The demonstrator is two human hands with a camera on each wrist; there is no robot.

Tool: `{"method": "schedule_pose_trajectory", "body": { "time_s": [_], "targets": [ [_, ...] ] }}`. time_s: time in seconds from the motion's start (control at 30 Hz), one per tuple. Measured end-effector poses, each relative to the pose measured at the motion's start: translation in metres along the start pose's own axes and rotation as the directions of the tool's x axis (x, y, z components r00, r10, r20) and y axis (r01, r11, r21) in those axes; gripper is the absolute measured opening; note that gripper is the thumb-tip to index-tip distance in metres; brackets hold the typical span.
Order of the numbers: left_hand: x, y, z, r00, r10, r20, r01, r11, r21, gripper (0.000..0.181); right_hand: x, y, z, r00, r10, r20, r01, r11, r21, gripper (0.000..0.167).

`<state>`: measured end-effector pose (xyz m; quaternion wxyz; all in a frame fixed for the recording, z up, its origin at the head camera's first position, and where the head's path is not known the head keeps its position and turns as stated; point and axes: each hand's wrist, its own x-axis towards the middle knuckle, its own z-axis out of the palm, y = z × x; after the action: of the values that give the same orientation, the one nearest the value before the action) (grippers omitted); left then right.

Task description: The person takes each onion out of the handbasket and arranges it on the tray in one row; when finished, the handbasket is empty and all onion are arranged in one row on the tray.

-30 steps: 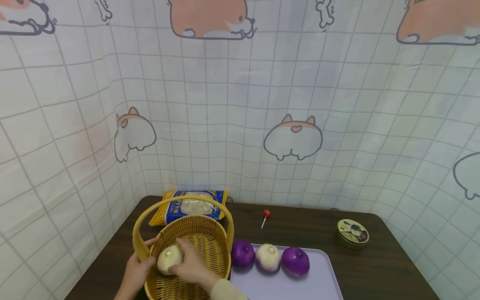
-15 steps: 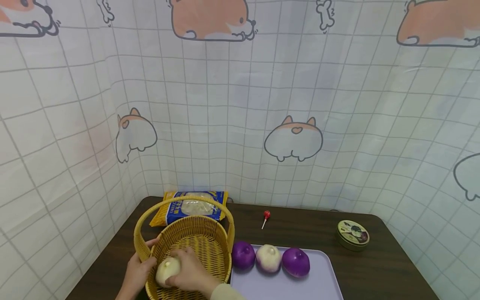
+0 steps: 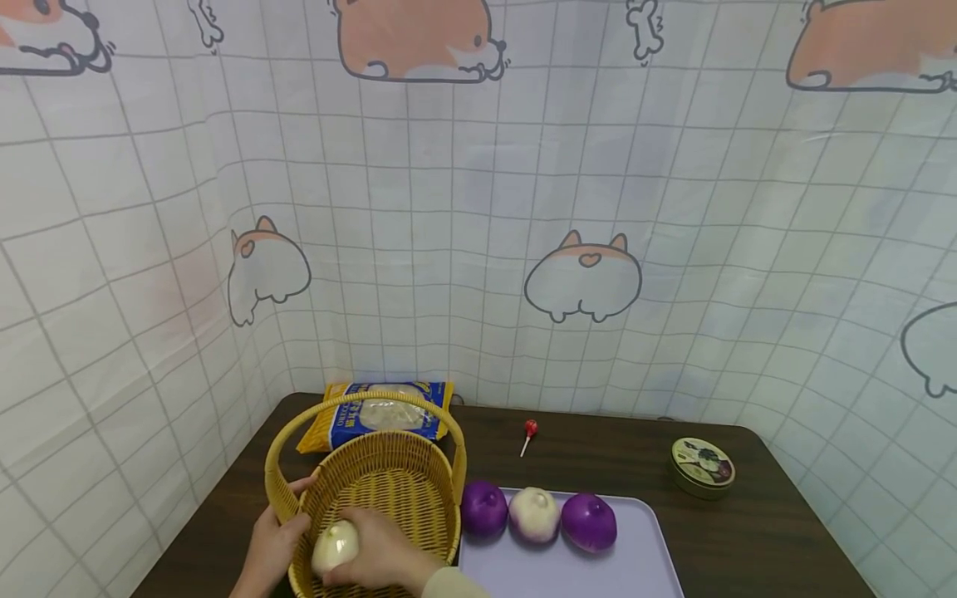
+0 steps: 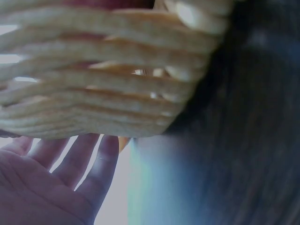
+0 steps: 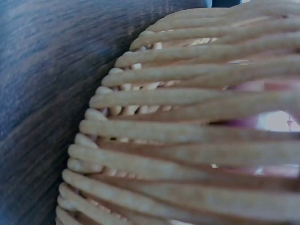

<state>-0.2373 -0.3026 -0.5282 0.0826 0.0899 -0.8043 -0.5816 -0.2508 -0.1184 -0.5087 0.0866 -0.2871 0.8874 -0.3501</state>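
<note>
A yellow wicker basket [image 3: 392, 453] with an arched handle stands at the front left of the table. My left hand [image 3: 272, 544] grips its left rim near the foot of the handle. In the left wrist view, the fingers [image 4: 89, 161] reach up against the woven wall. Inside the basket, my right hand [image 3: 385, 548] holds a pale onion [image 3: 335, 546] low at the left side, thumb and fingers around it. The right wrist view shows only the basket's outer weave [image 5: 187, 117], which hides most of that hand.
Right of the basket, a lilac tray [image 3: 568, 569] bears a purple onion [image 3: 484, 511], a white-and-purple onion [image 3: 534, 515] and another purple onion [image 3: 589, 523]. Behind stand a blue-yellow food bag [image 3: 389, 413] and a red lollipop [image 3: 530, 428]. A round tin [image 3: 703, 468] sits farther right.
The right hand and the pale onion have shifted a little nearer, lower in the basket. Its fingers have turned around the onion. The left hand and the basket look the same.
</note>
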Motion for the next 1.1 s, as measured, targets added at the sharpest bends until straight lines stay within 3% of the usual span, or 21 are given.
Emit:
{"method": "schedule_pose_trajectory", "body": {
  "time_s": [0.2, 0.57, 1.1],
  "targets": [
    [0.000, 0.001, 0.001, 1.000, -0.010, 0.000, 0.010, 1.000, -0.007, 0.055, -0.007, 0.000, -0.009, 1.000, 0.014, -0.015, -0.014, 1.000, -0.008, 0.077],
    [0.001, 0.002, 0.000, 1.000, -0.012, 0.011, 0.012, 1.000, -0.001, 0.053, -0.031, 0.010, -0.044, 1.000, 0.011, -0.028, -0.008, 0.995, 0.099, 0.080],
    [-0.001, 0.003, -0.001, 0.999, -0.039, 0.035, 0.039, 0.999, -0.008, 0.053, -0.068, 0.031, -0.078, 0.979, -0.043, -0.200, 0.084, 0.975, 0.205, 0.077]
  ]
}}
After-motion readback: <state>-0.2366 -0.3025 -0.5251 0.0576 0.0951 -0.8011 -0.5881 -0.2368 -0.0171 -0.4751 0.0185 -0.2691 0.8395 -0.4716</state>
